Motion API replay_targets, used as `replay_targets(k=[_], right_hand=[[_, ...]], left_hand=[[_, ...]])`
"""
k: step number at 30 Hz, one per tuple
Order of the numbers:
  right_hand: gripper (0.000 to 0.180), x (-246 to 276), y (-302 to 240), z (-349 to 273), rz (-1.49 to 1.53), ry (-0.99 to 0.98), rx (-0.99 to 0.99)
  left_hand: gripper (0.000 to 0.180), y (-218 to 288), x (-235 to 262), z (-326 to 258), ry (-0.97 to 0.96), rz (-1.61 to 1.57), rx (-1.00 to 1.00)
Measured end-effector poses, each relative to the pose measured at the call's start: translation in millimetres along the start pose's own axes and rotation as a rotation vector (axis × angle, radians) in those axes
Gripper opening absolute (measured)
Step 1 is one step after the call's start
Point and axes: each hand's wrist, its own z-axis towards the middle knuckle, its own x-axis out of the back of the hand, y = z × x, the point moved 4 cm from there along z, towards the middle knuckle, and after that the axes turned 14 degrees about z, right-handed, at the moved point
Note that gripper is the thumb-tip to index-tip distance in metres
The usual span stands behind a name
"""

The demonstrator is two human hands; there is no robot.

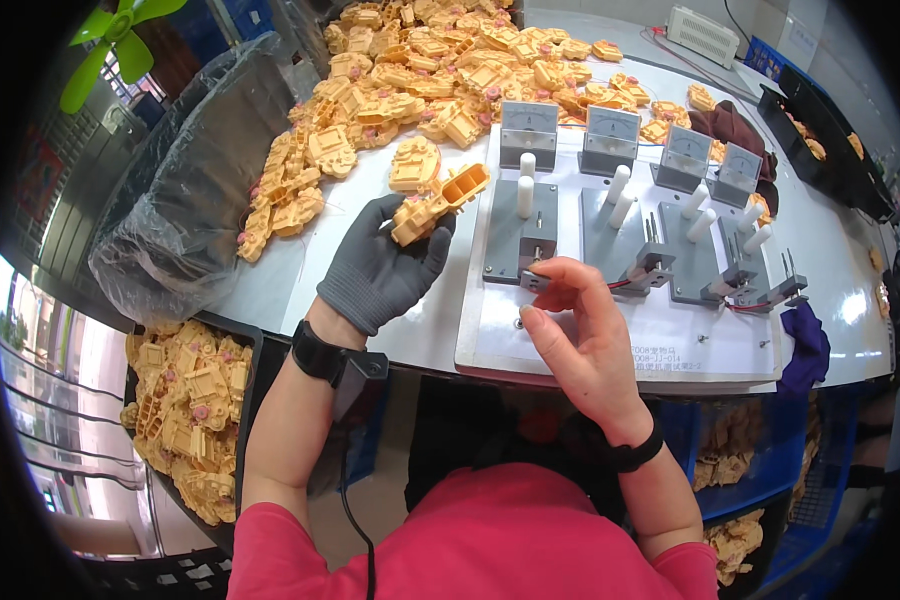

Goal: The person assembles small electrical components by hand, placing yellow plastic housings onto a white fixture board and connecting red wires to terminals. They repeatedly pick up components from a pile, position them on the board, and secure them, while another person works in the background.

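Right hand (580,335), bare, has its fingers (555,275) pinched at the small metal clip (532,281) of the nearest grey test fixture (520,232). Left hand (380,265), grey-gloved, grips a yellow plastic toy part (435,205) just left of the white board (610,340). Advice: seat the part squarely against the fixture posts while the clip is held aside.

- Left hand (382,262) in grey glove: palm side hidden, so grip on yellow plastic part (436,203) only partly seen.
- Right hand (576,330): fingertips cover small piece at grey fixture (522,240); can't tell what it is.
- Meter dials (529,128) too small to read.
- Lower crates (192,420): contents cut off by table edge & dark rim.
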Motion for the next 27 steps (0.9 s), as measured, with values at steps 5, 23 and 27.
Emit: replay_targets(k=[5,23,27], right_hand=[[0.037,0,-2,0,-0.008,-0.001,-0.015],[0.036,1,-3,0,-0.02,-0.001,0.023],[0.034,1,-2,0,0.006,-0.007,0.014]], left_hand=[[0.043,-1,-4,3,-0.002,0.037,0.005],[0.044,5,-10,12,-0.007,0.095,-0.01],[0.044,9,-14,22,-0.024,0.177,-0.058]])
